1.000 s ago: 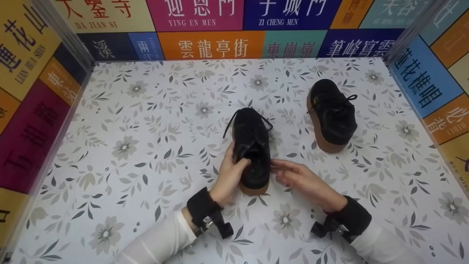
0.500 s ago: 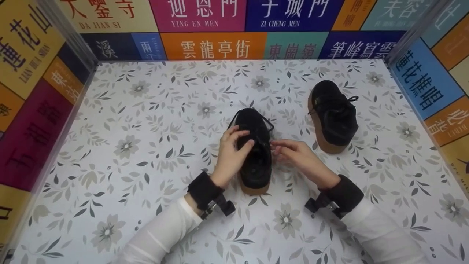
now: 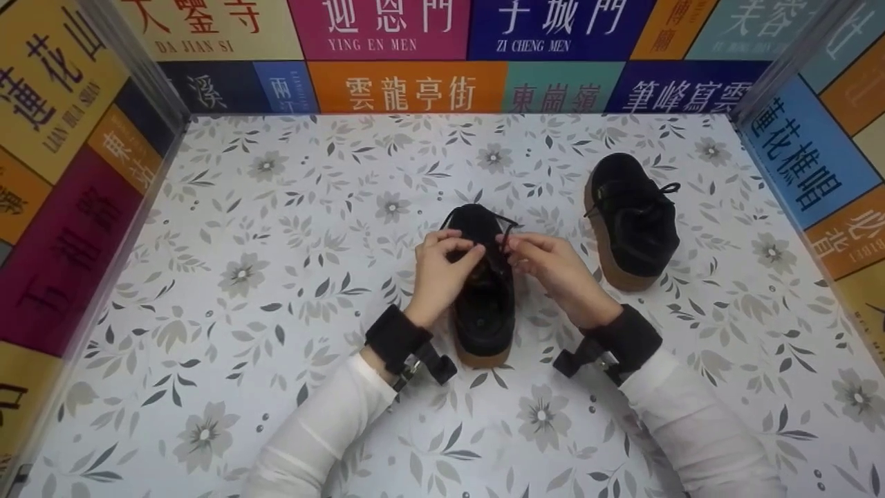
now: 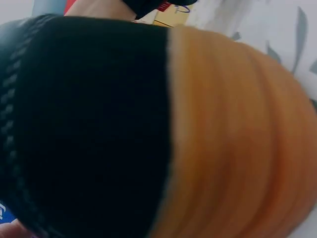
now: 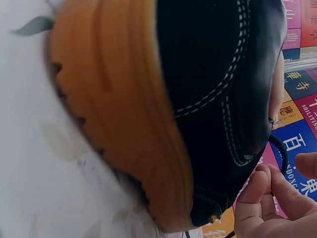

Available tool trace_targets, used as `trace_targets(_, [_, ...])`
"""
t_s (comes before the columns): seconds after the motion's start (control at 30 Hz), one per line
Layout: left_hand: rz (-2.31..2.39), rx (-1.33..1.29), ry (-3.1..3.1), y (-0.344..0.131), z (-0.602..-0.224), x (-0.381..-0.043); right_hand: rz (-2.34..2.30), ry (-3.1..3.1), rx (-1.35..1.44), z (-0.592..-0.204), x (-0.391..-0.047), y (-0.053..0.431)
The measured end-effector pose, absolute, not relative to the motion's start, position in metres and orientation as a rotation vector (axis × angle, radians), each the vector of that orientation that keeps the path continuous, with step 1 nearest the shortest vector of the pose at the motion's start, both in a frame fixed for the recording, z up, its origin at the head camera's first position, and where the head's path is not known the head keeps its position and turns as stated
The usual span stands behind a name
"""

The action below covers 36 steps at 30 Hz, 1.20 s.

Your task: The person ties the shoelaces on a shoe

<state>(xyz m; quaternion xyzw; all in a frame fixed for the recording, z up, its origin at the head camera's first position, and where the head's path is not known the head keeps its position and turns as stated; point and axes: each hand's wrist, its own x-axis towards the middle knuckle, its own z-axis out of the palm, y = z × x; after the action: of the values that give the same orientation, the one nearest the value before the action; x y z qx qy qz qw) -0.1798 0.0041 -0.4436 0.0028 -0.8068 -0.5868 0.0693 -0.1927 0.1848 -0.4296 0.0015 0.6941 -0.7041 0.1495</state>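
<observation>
A black shoe with a tan sole stands upright on the patterned surface, toe pointing away. Over its lacing, my left hand has bent fingers, with thumb and index tips close together; whether they hold a lace there is hidden against the black upper. My right hand pinches a black shoelace at the shoe's right side. In the right wrist view, the lace loops from the upper down to the fingertips. The shoe's dark side and tan sole fill most of the left wrist view.
A second black shoe with a tan sole and a tied lace stands to the back right. Printed panels with large characters wall in the back and both sides. The floor covering is white with grey flowers and leaves.
Both hands have moved forward along the shoe, from its opening to the lacing. My left hand has come off the shoe's side. My right fingers have taken hold of the lace.
</observation>
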Motion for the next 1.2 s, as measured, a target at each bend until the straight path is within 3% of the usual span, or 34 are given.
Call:
trace_targets(0.43, [-2.2, -0.116, -2.231, -0.006, -0.418, -0.182, -2.263, 1.681, -0.005, -0.416, -0.202, 0.176])
trace_targets(0.63, [-2.38, -0.03, -2.153, -0.008, -0.407, -0.186, -2.26, 1.629, -0.05, -0.408, -0.204, 0.176])
trace_targets(1.2, [-2.03, -0.195, -2.271, -0.006, -0.378, -0.203, -2.178, 1.725, -0.082, -0.396, -0.209, 0.162])
